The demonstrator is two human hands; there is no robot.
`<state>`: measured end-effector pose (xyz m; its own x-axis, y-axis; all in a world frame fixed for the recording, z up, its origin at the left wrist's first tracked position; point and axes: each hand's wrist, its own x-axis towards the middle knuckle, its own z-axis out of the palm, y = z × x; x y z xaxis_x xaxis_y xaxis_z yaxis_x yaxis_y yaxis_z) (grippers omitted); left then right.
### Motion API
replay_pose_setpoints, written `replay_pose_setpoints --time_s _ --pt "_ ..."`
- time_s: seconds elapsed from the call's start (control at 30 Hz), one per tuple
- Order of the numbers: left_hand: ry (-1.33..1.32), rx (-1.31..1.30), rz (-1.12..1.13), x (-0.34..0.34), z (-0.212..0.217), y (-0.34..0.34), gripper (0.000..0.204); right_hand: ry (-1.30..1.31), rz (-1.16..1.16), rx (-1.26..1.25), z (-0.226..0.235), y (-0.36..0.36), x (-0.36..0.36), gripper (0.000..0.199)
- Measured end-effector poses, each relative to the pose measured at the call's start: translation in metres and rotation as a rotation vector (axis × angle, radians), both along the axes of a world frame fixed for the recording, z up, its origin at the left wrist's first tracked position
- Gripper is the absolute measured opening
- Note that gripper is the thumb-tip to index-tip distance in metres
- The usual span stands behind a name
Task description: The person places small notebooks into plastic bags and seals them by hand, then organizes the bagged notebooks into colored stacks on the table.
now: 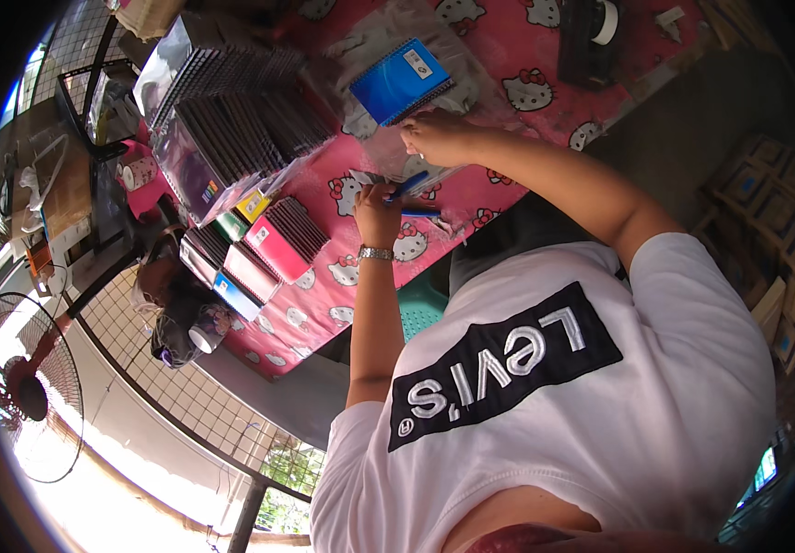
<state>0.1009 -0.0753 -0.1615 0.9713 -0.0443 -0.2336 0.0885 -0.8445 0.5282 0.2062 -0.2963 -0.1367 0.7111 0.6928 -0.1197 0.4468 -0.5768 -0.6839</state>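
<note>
A blue spiral notebook (401, 81) with a white label lies on clear plastic sheeting (464, 57) on the pink, cat-patterned tablecloth (322, 300). My right hand (436, 138) is at the notebook's near edge, fingers curled and pressed together; what they pinch is too small to make out. Closer to me, my left hand (378, 208), with a metal watch on its wrist, is closed beside a slim blue tool (409, 185) that sticks out past its fingers. A second blue strip (421, 212) lies just below; whether the two are joined cannot be told.
Stacked dark spiral notebooks (245, 129) in clear plastic fill the table's left. Before them stand pink notebooks (279, 251) and other coloured ones. A black tape dispenser (589, 41) sits at the far right. A fan (29, 387) stands left; a paper cup (208, 330) is beside the table.
</note>
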Motion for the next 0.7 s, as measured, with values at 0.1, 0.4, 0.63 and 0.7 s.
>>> replay_pose_setpoints --time_s 0.1,0.4,0.63,0.7 --pt "-0.196 0.098 0.001 0.014 0.010 -0.014 0.035 -0.045 0.001 -0.056 0.001 -0.002 0.000 0.014" --pt "-0.672 0.164 -0.135 0.082 0.067 -0.063 0.063 -0.329 0.071 0.082 0.046 -0.025 0.005 0.036" --pt "-0.552 0.024 -0.131 0.084 0.065 -0.045 0.008 -0.660 -0.032 -0.188 0.032 -0.052 -0.012 0.031" --pt "-0.471 -0.006 0.031 0.076 0.068 -0.035 0.009 -0.686 -0.082 -0.242 0.034 -0.069 -0.004 0.045"
